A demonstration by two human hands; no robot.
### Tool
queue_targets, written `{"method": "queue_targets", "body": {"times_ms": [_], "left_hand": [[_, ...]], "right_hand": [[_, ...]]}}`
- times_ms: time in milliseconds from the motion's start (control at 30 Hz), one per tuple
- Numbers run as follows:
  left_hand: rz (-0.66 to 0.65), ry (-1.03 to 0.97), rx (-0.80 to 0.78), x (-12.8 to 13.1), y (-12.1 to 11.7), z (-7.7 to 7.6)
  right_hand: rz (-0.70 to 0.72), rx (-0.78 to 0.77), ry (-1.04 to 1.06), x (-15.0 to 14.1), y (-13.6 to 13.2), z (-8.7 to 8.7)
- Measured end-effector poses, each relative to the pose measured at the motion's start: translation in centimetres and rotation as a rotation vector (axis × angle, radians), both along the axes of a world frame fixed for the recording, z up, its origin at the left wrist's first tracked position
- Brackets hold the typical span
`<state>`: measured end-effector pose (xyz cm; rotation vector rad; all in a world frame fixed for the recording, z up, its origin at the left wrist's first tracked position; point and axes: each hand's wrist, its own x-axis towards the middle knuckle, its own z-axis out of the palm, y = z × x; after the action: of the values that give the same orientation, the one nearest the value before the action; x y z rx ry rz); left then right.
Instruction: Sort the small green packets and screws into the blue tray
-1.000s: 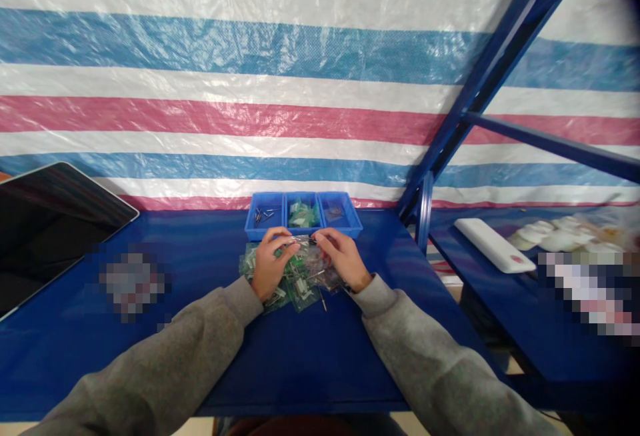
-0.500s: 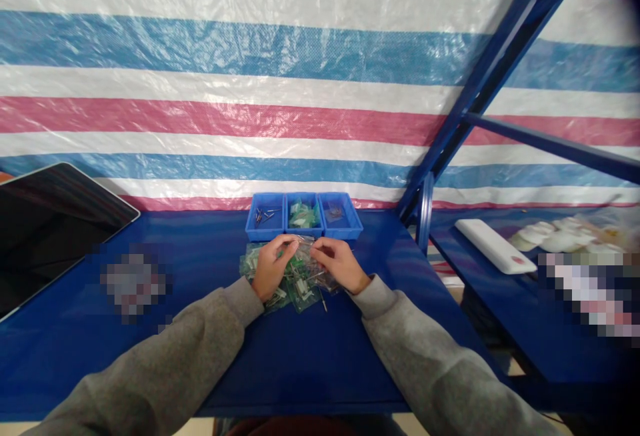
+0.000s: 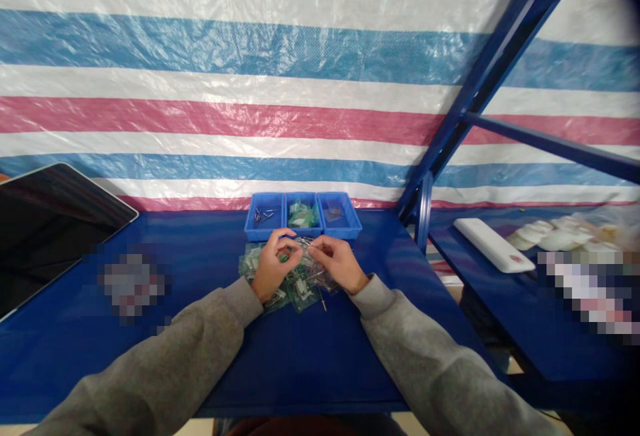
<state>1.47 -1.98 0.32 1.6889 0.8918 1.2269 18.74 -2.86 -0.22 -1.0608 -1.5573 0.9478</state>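
My left hand [image 3: 270,266] is over the left part of a pile of small green-tinted plastic bags [image 3: 303,289]. Its fingers curve apart from the thumb, leaving a gap. Facing it, my right hand [image 3: 340,263] pinches a small clear plastic bag [image 3: 305,244], whose contents are too small to make out. White pieces show inside the green bags. A thin metal pin [image 3: 323,304] lies at the front of the pile. Right behind my hands stands a blue three-compartment tray [image 3: 265,234]: metal pins [image 3: 264,215] at left, green bags [image 3: 302,215] in the middle, clear bags [image 3: 334,212] at right.
A black-screened tablet or monitor [image 3: 45,223] leans in at the left of the blue table [image 3: 300,376]. A blurred-out patch lies near it. On the right are a blue metal frame [image 3: 460,123] and a second table with a white oblong device [image 3: 493,244] and white rolls [image 3: 565,233].
The fingers of my left hand have parted from the thumb and lifted slightly. My right hand stays nearly in place, its fingertips slightly further left.
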Motion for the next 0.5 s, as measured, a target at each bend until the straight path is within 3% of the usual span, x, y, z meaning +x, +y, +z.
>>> {"method": "queue_targets", "body": {"times_ms": [100,233,300,400,500], "left_hand": [[0.031,-0.030,0.046,0.0,0.0,0.1],[0.094,-0.063,0.063,-0.1,0.2,0.2],[0.101,-0.067,0.059,-0.1,0.2,0.1],[0.102,-0.055,0.066,-0.1,0.2,0.1],[0.110,-0.032,0.076,-0.1,0.1,0.1]], "right_hand": [[-0.034,-0.079,0.187,0.4,0.4,0.3],[-0.225,-0.164,0.602,1.5,1.1,0.9],[-0.255,-0.222,0.714,2.0,1.4,1.0],[-0.305,-0.223,0.672,2.4,1.5,0.9],[-0.362,-0.098,0.349,2.3,1.4,0.5]]}}
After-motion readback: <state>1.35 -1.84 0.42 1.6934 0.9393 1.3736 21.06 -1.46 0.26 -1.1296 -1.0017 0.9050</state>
